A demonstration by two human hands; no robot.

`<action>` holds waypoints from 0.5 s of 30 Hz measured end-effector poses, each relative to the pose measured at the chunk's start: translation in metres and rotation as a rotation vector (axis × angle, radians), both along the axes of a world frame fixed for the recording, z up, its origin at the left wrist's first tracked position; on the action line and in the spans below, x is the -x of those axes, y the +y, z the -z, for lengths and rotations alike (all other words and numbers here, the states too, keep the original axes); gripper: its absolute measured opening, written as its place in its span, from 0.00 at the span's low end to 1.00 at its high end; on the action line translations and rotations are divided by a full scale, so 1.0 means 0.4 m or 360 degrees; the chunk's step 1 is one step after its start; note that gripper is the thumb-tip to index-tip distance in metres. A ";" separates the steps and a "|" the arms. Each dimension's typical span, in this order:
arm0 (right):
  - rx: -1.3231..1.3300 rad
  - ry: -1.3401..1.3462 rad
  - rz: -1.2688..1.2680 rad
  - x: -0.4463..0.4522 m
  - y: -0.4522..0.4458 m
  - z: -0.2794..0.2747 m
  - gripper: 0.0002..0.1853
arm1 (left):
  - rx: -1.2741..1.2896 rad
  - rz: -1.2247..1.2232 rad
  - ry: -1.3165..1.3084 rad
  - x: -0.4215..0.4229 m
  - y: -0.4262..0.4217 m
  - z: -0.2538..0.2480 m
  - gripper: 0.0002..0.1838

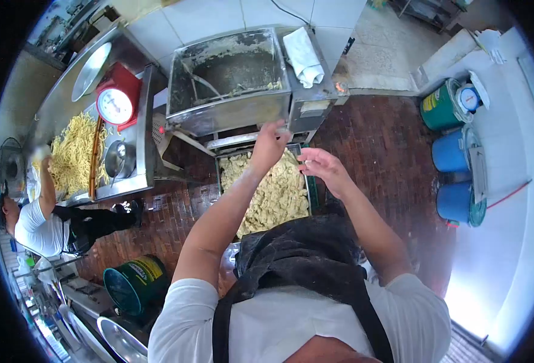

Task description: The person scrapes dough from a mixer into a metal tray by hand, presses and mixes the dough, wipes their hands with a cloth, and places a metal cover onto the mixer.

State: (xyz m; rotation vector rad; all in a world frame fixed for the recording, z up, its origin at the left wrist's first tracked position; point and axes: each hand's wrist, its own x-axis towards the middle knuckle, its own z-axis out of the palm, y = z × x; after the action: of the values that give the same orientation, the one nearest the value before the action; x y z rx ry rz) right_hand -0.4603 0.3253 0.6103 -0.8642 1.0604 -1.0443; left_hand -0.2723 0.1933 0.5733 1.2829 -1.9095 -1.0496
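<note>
My left hand (270, 145) is raised over the far part of a tray of lumpy, pale yellow dough (273, 196), near the front of a metal mixing machine (231, 112). Its fingers are bunched together, and what they hold, if anything, is too small to name. To the right, my right hand (322, 168) is above the tray's right edge with its fingers apart and nothing in it. Dough residue clings to the mixer's inner walls. A white cloth (303, 57) lies on the housing at the mixer's right.
At the left, a co-worker (37, 227) reaches over noodles (73, 154) on a metal table (140, 178) with a red scale (119, 100). A green bucket (135, 284) stands lower left. Blue bins (451, 151) and a green drum (439, 107) line the right wall.
</note>
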 end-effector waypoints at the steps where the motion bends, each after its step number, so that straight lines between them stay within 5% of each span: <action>1: 0.0001 0.0008 0.0003 0.074 -0.041 0.034 0.22 | -0.0147 -0.0031 0.0126 0.086 -0.043 -0.024 0.25; 4: 0.0011 -0.0047 -0.0036 0.292 -0.145 0.047 0.22 | -0.0288 -0.0067 -0.0028 0.327 -0.239 0.001 0.26; 8: -0.0108 -0.0080 0.0004 0.606 -0.173 0.078 0.23 | -0.0125 -0.0272 -0.0404 0.539 -0.564 0.217 0.23; 10: -0.0108 -0.0105 0.0012 0.757 -0.155 0.076 0.24 | -0.1129 -0.0629 0.0408 0.595 -0.631 0.238 0.19; 12: -0.0209 0.0002 0.0066 0.890 -0.127 0.108 0.24 | -0.1158 -0.0718 0.0240 0.624 -0.642 0.215 0.15; 14: -0.0198 0.0077 0.0093 0.975 -0.119 0.100 0.25 | -0.0463 -0.0769 0.0297 0.664 -0.627 0.132 0.12; 15: -0.0155 0.0159 0.0132 1.004 -0.130 0.090 0.27 | -0.0460 -0.0776 0.0299 0.697 -0.611 0.071 0.12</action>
State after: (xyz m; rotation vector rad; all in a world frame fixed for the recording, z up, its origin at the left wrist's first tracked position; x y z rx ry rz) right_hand -0.8618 0.2732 0.5742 -0.8059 1.2305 -1.0181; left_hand -0.5512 -0.0511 0.5449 1.6376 -1.2443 -1.1561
